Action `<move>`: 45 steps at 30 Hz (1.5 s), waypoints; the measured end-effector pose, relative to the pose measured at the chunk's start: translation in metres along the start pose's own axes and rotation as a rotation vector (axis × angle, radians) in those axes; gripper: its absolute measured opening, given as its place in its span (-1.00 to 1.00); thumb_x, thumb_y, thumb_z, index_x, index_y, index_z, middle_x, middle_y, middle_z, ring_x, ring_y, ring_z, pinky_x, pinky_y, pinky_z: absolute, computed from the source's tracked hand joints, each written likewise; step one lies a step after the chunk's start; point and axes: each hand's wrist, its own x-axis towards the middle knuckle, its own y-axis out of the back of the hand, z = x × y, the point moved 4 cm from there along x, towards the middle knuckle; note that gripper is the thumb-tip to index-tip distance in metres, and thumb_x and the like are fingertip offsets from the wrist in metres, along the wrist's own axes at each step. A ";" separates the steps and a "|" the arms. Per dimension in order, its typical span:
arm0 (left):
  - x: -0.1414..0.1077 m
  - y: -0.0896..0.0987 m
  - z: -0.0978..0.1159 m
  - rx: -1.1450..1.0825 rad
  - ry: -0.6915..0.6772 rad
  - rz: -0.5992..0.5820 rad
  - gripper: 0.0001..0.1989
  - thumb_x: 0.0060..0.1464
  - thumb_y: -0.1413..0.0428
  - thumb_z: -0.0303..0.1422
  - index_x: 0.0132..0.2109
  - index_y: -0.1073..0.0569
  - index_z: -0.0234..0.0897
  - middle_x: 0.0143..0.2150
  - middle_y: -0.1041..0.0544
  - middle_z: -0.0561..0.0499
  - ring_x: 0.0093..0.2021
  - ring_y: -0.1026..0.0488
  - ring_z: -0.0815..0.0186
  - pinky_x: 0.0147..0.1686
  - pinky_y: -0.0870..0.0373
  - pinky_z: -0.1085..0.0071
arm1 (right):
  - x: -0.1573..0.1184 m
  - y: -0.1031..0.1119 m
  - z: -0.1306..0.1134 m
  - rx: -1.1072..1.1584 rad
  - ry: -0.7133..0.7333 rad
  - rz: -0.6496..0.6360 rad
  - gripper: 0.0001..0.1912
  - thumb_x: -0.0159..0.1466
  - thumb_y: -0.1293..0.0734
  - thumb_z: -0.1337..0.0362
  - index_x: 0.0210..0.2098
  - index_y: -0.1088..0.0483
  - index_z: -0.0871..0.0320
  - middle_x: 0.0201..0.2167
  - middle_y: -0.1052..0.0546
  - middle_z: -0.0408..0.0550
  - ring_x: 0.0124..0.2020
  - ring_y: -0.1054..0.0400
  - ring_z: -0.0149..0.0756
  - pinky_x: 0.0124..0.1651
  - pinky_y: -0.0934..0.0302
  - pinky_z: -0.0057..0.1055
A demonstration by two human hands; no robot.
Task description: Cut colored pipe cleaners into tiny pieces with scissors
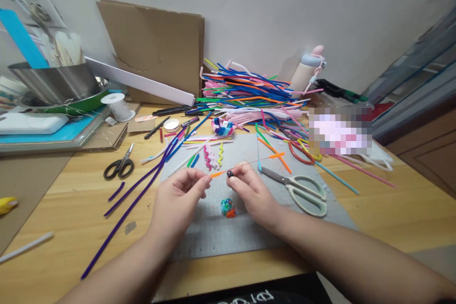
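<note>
An orange pipe cleaner point(276, 155) stretches between and past my hands, fuzzy at both ends with a thin bare wire along its middle. My left hand point(188, 190) is closed, pinching its left fuzzy end. In my right hand point(251, 194), thumb and fingers grip a small black object point(230, 174) set against the pipe cleaner; its kind is unclear. Below the hands, a small teal, multicoloured fuzzy ball with an orange piece point(228, 207) lies on the grey cutting mat point(213, 242). Large scissors with pale green handles point(306, 194) rest right of my right hand.
Colourful pipe cleaners point(249, 90) are heaped at the back. Small black scissors point(121, 166) and long purple pipe cleaners point(131, 211) lie left. A wire spool point(116, 104), metal pot point(57, 85), cardboard point(153, 47) and bottle point(306, 71) stand farther back.
</note>
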 end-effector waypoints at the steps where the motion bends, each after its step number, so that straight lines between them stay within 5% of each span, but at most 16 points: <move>1: 0.000 0.000 0.000 -0.005 0.003 0.001 -0.83 -0.02 -0.22 -0.26 -0.42 -0.48 -0.28 -0.52 -0.48 0.08 -0.53 -0.36 0.42 -0.49 -0.31 0.51 | 0.000 -0.001 0.000 -0.005 -0.002 -0.005 -0.80 0.23 -0.24 0.10 -0.31 -0.16 0.06 -0.47 -0.23 -0.21 -0.43 -0.11 -0.35 -0.35 -0.06 -0.36; 15: 0.001 0.000 0.000 -0.019 0.003 0.018 -0.82 -0.02 -0.22 -0.24 -0.40 -0.49 -0.28 -0.52 -0.50 0.07 -0.54 -0.37 0.41 -0.50 -0.31 0.50 | 0.001 0.000 0.002 -0.051 0.003 0.019 -0.77 0.24 -0.27 0.06 -0.32 -0.19 0.06 -0.50 -0.25 -0.22 -0.47 -0.12 -0.39 -0.42 -0.09 -0.40; 23: -0.001 0.003 0.002 -0.041 0.033 0.049 -0.81 -0.02 -0.21 -0.26 -0.46 -0.48 -0.29 -0.56 -0.48 0.07 -0.58 -0.34 0.43 -0.56 -0.26 0.50 | -0.001 0.004 0.005 -0.160 0.041 0.059 -0.73 0.22 -0.31 0.03 -0.27 -0.22 0.06 -0.42 -0.33 -0.20 -0.39 -0.23 -0.35 -0.29 -0.15 -0.35; 35: 0.010 -0.002 -0.017 -0.477 0.370 0.064 -0.63 -0.29 -0.36 -0.18 -0.52 -0.39 -0.36 -0.60 -0.41 0.13 -0.64 -0.27 0.54 -0.64 -0.19 0.61 | -0.001 0.006 0.004 -0.248 0.030 0.070 -0.73 0.22 -0.30 0.02 -0.32 -0.23 0.07 -0.47 -0.33 -0.21 -0.42 -0.21 -0.36 -0.33 -0.12 -0.36; 45: 0.009 -0.004 -0.022 -0.564 0.415 0.051 -0.63 -0.33 -0.39 -0.23 -0.45 -0.47 -0.41 -0.53 -0.45 0.09 -0.62 -0.25 0.58 -0.65 -0.19 0.65 | 0.004 0.015 0.002 -0.443 0.071 0.131 -0.71 0.19 -0.34 0.01 -0.35 -0.26 0.07 -0.48 -0.36 -0.20 -0.43 -0.23 -0.36 -0.36 -0.09 -0.37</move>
